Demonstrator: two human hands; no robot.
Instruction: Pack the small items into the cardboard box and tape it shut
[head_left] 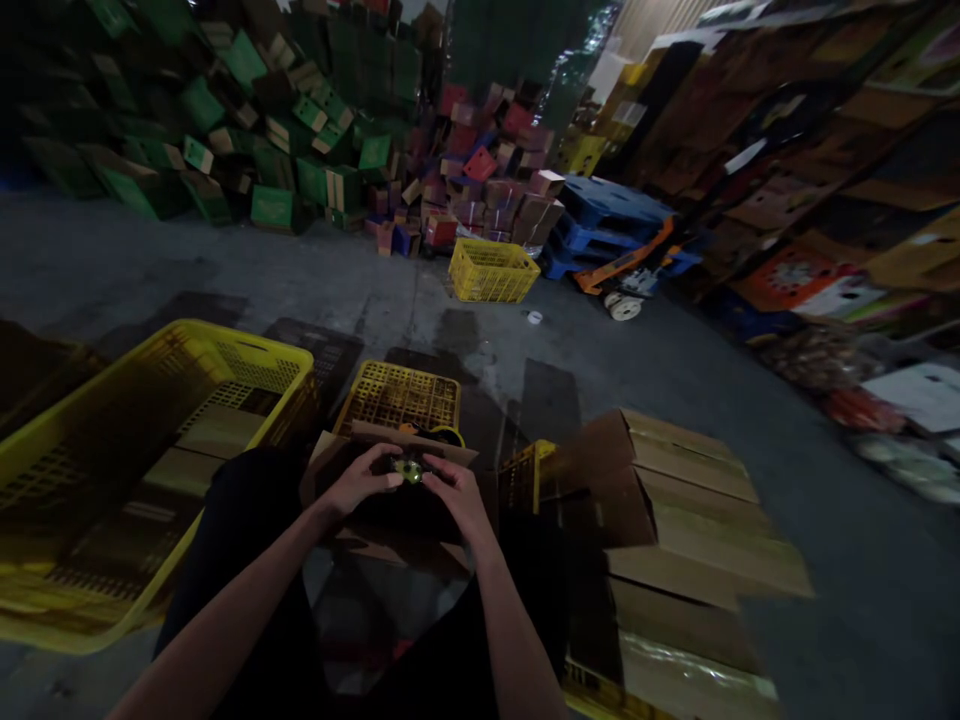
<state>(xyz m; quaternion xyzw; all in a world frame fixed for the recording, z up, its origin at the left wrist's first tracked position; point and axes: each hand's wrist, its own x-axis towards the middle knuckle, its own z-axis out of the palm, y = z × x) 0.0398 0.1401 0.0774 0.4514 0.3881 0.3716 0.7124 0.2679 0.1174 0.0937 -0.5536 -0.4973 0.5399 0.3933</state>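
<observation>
The person's dark-trousered legs (255, 540) are spread at the bottom, with both forearms reaching forward between them. Over an open brown cardboard box (321, 462) with raised flaps, a small, shiny green object (409, 470) is held up between the two hands. The left hand (362, 482) pinches its left side between thumb and fingers; the right hand (456, 488) pinches its right side in the same way, the other fingers loosely curled. The object's exact shape is too dim to tell.

To the left of the legs stands a large, deep yellow plastic crate (289, 360) with perforated walls, and flat brown cardboard cartons (220, 432) lie inside it. To the right, long brown cardboard cartons with strips of clear, glossy tape (690, 510) lie beside one another, the edge of a yellow plastic crate showing next to them.

Just beyond the open box is a smaller yellow lattice-sided plastic crate (405, 395). Farther across the grey floor (360, 285) are a small white round item (534, 317) and a yellow slatted plastic crate (493, 272). Right of that crate, an orange pallet jack with white wheels (626, 265) stands by stacked blue plastic pallets (611, 210). Behind, green cardboard boxes (274, 207) are heaped at left, red and pink boxes (480, 163) at centre.
</observation>
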